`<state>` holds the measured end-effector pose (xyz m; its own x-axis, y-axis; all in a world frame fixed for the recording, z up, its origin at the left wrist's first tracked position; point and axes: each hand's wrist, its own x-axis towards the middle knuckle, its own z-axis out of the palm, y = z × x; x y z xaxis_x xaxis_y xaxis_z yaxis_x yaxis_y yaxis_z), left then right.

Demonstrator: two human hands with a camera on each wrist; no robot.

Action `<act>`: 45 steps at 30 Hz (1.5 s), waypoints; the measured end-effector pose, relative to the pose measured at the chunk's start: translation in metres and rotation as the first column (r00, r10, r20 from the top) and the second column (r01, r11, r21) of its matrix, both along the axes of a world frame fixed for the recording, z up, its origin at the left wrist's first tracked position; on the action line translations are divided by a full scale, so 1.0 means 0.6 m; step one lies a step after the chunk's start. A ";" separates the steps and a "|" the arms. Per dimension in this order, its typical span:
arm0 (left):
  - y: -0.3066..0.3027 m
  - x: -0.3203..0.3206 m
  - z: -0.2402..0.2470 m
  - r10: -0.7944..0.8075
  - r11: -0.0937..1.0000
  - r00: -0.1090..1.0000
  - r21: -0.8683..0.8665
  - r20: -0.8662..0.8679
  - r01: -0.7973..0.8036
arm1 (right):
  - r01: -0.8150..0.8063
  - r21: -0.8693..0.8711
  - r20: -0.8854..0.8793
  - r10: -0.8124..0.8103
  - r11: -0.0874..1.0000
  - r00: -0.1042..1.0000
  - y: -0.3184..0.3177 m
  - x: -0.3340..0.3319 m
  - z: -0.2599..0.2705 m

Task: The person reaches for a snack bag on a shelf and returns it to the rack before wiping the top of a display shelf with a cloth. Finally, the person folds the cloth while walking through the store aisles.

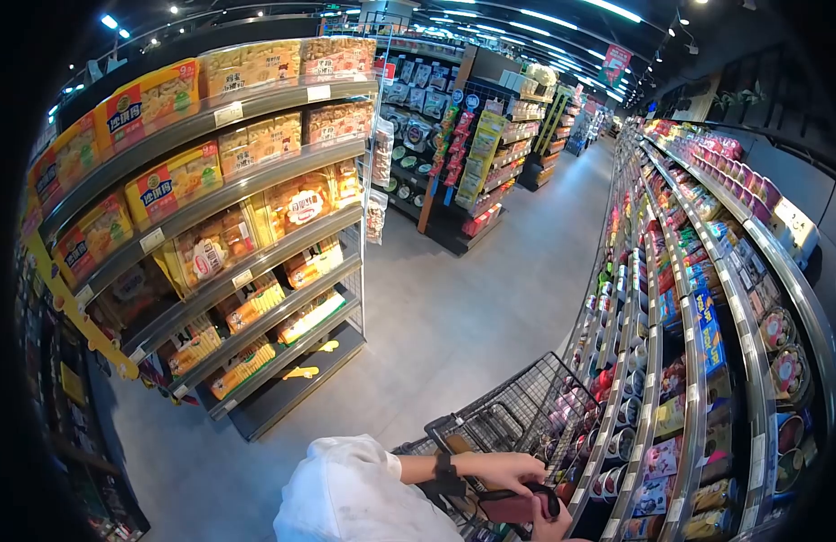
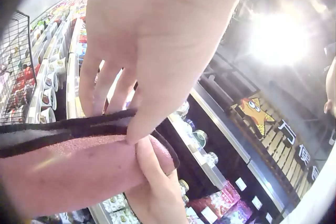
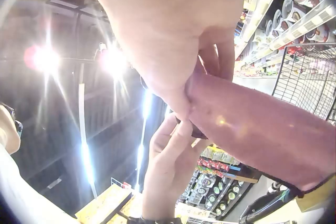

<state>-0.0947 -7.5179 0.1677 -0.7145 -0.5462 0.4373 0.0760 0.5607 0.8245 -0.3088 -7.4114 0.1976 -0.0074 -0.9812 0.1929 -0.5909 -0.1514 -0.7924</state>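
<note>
Left wrist view puts the reddish-brown pouch (image 2: 68,174) right under the fingers. It lies lengthwise with its dark edge strip (image 2: 79,124) uppermost, held in the air near the close end of the cart and resting on nothing. The left hand (image 2: 157,40) comes down on it from above, thumb on one side of the strip and fingers (image 2: 102,85) on the other, pinching it between them. The right hand (image 3: 168,40) grips the pouch's rounded end, its fingers curled round it, and one fingertip seems to touch the left thumb.

Handling this well, I judge, asks for a firm, quiet hold from the right hand while the left works only the strip. The pinch belongs close to the gripped end, so the soft body neither folds nor slips. The pouch looks supple and would likely sag if held by one corner alone.

Head view shows both hands meeting low in front of the body. The left forearm is bare past a white sleeve (image 1: 354,492), with a dark band (image 1: 447,470) at the wrist and the hand angled across toward the right. Beyond the fingers stands the wire cart (image 1: 517,411). To their right run shelves (image 1: 698,379) of tubs and packets, and to their left lies grey floor (image 1: 454,307).
</note>
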 end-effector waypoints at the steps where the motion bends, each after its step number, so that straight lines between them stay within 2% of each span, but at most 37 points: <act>1: -0.006 0.006 -0.007 0.002 1.000 1.000 -0.027 0.025 -0.002 | -0.001 -0.030 0.003 0.001 1.000 1.000 -0.003 0.004 -0.010; 3: -0.013 0.019 -0.013 0.001 1.000 0.995 -0.021 0.102 0.001 | 0.025 -0.056 -0.057 -0.028 0.998 0.998 -0.006 0.017 -0.016; 6: -0.013 0.040 -0.009 -0.031 0.998 0.992 -0.057 0.123 0.039 | -0.022 -0.019 0.135 0.025 1.000 0.991 0.003 0.045 -0.011; 8: 0.000 0.058 0.022 -0.068 0.990 0.992 -0.119 0.106 0.080 | -0.054 0.018 0.044 0.053 0.998 0.998 0.015 0.047 -0.023; 11: 0.025 0.064 0.030 -0.091 0.993 0.990 -0.061 0.108 0.098 | -0.090 0.041 -0.119 0.094 0.995 0.988 0.027 0.049 -0.030; 14: 0.059 0.063 0.031 -0.054 0.997 0.994 -0.042 0.093 0.058 | -0.137 0.014 -0.097 0.138 0.990 0.986 0.054 0.051 -0.002; 15: 0.068 0.060 0.027 -0.054 0.998 0.994 -0.014 0.099 0.055 | -0.164 0.129 -0.221 0.190 0.978 0.957 0.069 0.060 0.045; 17: 0.087 0.061 0.015 -0.043 0.999 0.992 0.009 0.119 0.042 | -0.158 0.106 -0.100 0.169 0.982 0.980 0.084 0.060 0.024; 20: 0.127 0.079 0.013 -0.036 0.999 0.994 0.032 0.106 0.033 | -0.117 0.025 0.181 0.110 0.993 0.977 0.094 0.076 -0.049; 21: 0.141 0.093 0.038 -0.038 0.996 0.984 0.089 0.175 0.023 | -0.113 0.017 0.242 0.106 0.993 0.964 0.097 0.087 -0.066; 24: 0.162 0.135 0.030 0.050 0.987 0.966 0.134 0.254 -0.087 | -0.172 0.038 0.340 0.149 0.984 0.929 0.093 0.129 -0.088; 25: 0.168 0.150 0.024 0.106 0.988 0.974 0.088 0.200 -0.125 | -0.213 0.064 0.347 0.178 0.975 0.921 0.089 0.145 -0.084; 27: 0.169 0.185 0.011 0.152 0.975 0.967 0.132 0.204 -0.182 | -0.308 0.157 0.348 0.239 0.938 0.906 0.078 0.167 -0.073; 31: 0.159 0.278 0.033 0.281 0.949 0.951 0.108 0.129 -0.295 | -0.374 0.072 0.237 0.349 0.925 0.907 0.030 0.234 -0.074; 34: 0.139 0.367 0.034 0.425 0.884 0.897 0.154 0.123 -0.440 | -0.351 0.083 0.308 0.311 0.933 0.899 -0.010 0.318 -0.052; 35: 0.130 0.400 0.035 0.474 0.862 0.874 0.146 0.108 -0.486 | -0.373 0.172 0.244 0.328 0.912 0.913 -0.033 0.327 -0.088; 38: 0.099 0.506 0.031 0.594 0.786 0.798 0.140 0.101 -0.602 | -0.266 -0.092 0.279 0.282 0.959 0.918 -0.100 0.447 -0.103; 39: 0.089 0.542 0.040 0.623 0.765 0.775 0.122 0.106 -0.632 | -0.255 -0.024 0.360 0.246 0.967 0.900 -0.125 0.486 -0.103; 40: 0.078 0.577 0.044 0.651 0.743 0.751 0.108 0.109 -0.660 | -0.198 -0.064 0.370 0.208 0.978 0.906 -0.152 0.525 -0.110; 41: 0.065 0.610 0.040 0.672 0.732 0.734 0.062 0.095 -0.678 | -0.207 -0.034 0.385 0.204 0.978 0.900 -0.177 0.560 -0.113; 42: 0.053 0.640 0.041 0.666 0.731 0.739 0.111 0.100 -0.673 | -0.216 -0.004 0.398 0.200 0.976 0.895 -0.201 0.593 -0.105; 44: 0.029 0.689 0.048 0.649 0.726 0.754 0.211 0.106 -0.655 | -0.346 -0.043 0.271 0.344 0.937 0.899 -0.245 0.650 -0.084; 45: 0.011 0.710 0.043 0.668 0.729 0.742 0.155 0.056 -0.667 | -0.438 -0.095 0.204 0.448 0.894 0.870 -0.262 0.676 -0.071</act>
